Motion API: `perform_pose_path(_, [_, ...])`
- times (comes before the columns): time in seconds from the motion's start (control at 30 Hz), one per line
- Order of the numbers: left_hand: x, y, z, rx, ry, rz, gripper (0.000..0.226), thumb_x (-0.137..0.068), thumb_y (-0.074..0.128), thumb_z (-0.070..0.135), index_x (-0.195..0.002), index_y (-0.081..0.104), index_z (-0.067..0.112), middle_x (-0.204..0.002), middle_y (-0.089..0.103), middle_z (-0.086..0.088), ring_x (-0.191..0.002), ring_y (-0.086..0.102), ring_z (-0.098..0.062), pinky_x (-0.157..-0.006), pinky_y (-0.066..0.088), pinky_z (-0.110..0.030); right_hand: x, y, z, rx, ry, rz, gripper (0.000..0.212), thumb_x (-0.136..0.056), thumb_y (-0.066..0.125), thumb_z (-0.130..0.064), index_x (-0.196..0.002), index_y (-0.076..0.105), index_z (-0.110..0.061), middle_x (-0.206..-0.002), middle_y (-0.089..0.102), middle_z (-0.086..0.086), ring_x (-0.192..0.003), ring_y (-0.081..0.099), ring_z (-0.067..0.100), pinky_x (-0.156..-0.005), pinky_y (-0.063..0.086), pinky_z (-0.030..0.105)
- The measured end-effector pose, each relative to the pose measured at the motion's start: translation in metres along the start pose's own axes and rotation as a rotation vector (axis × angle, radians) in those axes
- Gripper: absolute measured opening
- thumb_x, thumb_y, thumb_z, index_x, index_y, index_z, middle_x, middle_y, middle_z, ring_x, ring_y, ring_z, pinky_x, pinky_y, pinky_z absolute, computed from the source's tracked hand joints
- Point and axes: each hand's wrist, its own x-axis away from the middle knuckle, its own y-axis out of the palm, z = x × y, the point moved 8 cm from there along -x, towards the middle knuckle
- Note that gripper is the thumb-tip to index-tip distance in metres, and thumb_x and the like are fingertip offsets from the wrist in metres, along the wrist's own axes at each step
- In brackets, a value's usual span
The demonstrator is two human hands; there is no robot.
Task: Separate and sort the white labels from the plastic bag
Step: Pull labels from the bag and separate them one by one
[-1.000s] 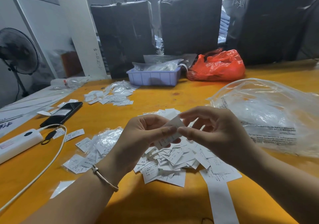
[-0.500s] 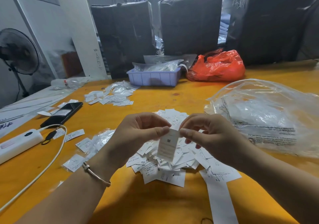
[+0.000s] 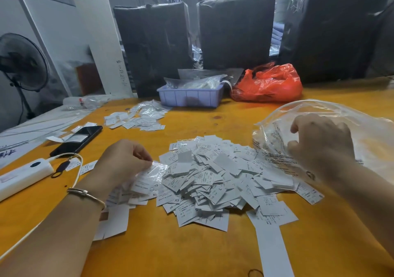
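A heap of several white labels lies in the middle of the orange table. My left hand is at the heap's left edge, fingers curled, pinching a small clear plastic packet that lies over some labels. My right hand is at the right, fingers curled into the mouth of the large clear plastic bag; whether it holds the film or something inside is not clear. A second, smaller batch of labels and packets lies further back on the left.
A lilac tray with clear bags and a red plastic bag stand at the back. A black phone, a white power bank and its cable sit left. A long white strip lies front right. Black-wrapped bundles wall the rear.
Both hands held one white label together above the heap. They have parted: the left went down to the packet at the heap's left, the right went out to the large bag.
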Motion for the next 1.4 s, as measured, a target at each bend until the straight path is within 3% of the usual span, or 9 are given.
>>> perform_pose_path(0.1, [-0.001,-0.001,-0.004,-0.052,-0.005,0.023,0.018,-0.077,0.084,0.019,-0.066,0.074,0.029,-0.068,0.071,0.009,-0.071,0.065,-0.012,-0.057,0.046,-0.025,-0.002,0.019,0.012,0.181,0.060,-0.191,0.045,-0.085,0.061,-0.049,-0.120,0.053,-0.020,-0.119,0.055,0.006,-0.112,0.049,0.028,-0.089,0.037,0.041])
perform_pose_path(0.2, [-0.001,0.002,-0.005,-0.103,-0.001,0.025,0.021,-0.077,0.084,0.019,-0.065,0.073,0.031,-0.072,0.069,0.010,-0.073,0.062,-0.009,-0.056,0.043,-0.024,-0.002,0.028,0.018,0.220,0.062,-0.242,0.040,-0.090,0.057,-0.048,-0.120,0.056,-0.021,-0.119,0.054,0.004,-0.113,0.048,0.026,-0.090,0.036,0.039])
perform_pose_path(0.33, [0.001,-0.002,0.000,-0.134,0.016,0.098,0.020,-0.080,0.081,0.024,-0.072,0.071,0.037,-0.083,0.058,0.016,-0.077,0.052,-0.004,-0.055,0.037,-0.023,-0.005,0.023,0.020,0.226,0.051,-0.145,0.016,-0.092,0.052,-0.020,-0.101,0.065,-0.021,-0.101,0.063,0.001,-0.096,0.056,0.023,-0.086,0.037,0.037])
perform_pose_path(0.53, [0.016,-0.002,0.036,-0.035,0.240,0.218,0.013,-0.082,0.078,0.026,-0.086,0.071,0.036,-0.096,0.060,0.013,-0.088,0.055,-0.007,-0.064,0.038,-0.024,-0.007,0.014,0.021,0.133,0.046,-0.037,0.016,-0.091,0.057,-0.021,-0.084,0.070,-0.014,-0.085,0.067,0.006,-0.083,0.058,0.028,-0.079,0.039,0.037])
perform_pose_path(0.8, [0.045,0.017,0.079,0.258,0.462,0.124,0.010,-0.085,0.076,0.026,-0.094,0.074,0.029,-0.097,0.066,0.018,-0.092,0.060,0.000,-0.072,0.052,-0.020,0.008,-0.035,-0.003,-0.457,-0.075,0.349,0.006,-0.086,0.068,-0.010,-0.084,0.066,-0.005,-0.072,0.070,0.010,-0.063,0.065,0.028,-0.060,0.044,0.028])
perform_pose_path(0.87, [0.050,0.022,0.088,0.356,0.489,0.052,0.017,-0.083,0.074,0.035,-0.099,0.073,0.029,-0.099,0.068,0.019,-0.096,0.061,0.001,-0.072,0.054,-0.019,0.011,-0.030,-0.018,-0.915,-0.093,0.188,0.006,-0.090,0.064,-0.010,-0.087,0.061,-0.006,-0.074,0.072,0.006,-0.061,0.068,0.018,-0.055,0.049,0.024])
perform_pose_path(1.0, [0.056,0.041,0.096,0.552,0.414,-0.225,0.056,-0.074,0.071,0.060,-0.124,0.061,0.037,-0.118,0.067,0.021,-0.109,0.062,0.004,-0.081,0.055,-0.020,0.029,0.003,-0.064,-1.588,-0.024,-0.502,0.018,-0.082,0.061,-0.017,-0.092,0.054,-0.003,-0.082,0.073,0.018,-0.063,0.067,0.025,-0.053,0.047,0.024])
perform_pose_path(1.13, [0.064,0.057,0.101,0.784,0.332,-0.455,0.058,-0.074,0.071,0.050,-0.123,0.063,0.018,-0.110,0.074,0.000,-0.101,0.071,-0.014,-0.083,0.058,-0.027,0.047,0.010,-0.090,-1.515,-0.123,-0.702,0.017,-0.084,0.059,-0.019,-0.090,0.050,-0.005,-0.086,0.074,0.019,-0.068,0.070,0.028,-0.054,0.046,0.022])
perform_pose_path(1.4, [0.064,0.044,0.103,0.794,0.380,-0.333,0.027,-0.071,0.076,0.035,-0.081,0.075,0.010,-0.076,0.074,-0.006,-0.072,0.068,-0.014,-0.066,0.052,-0.019,0.057,0.011,-0.102,-1.592,-0.120,-0.817,0.021,-0.085,0.066,-0.015,-0.094,0.051,-0.005,-0.097,0.072,0.015,-0.087,0.070,0.032,-0.068,0.053,0.028])
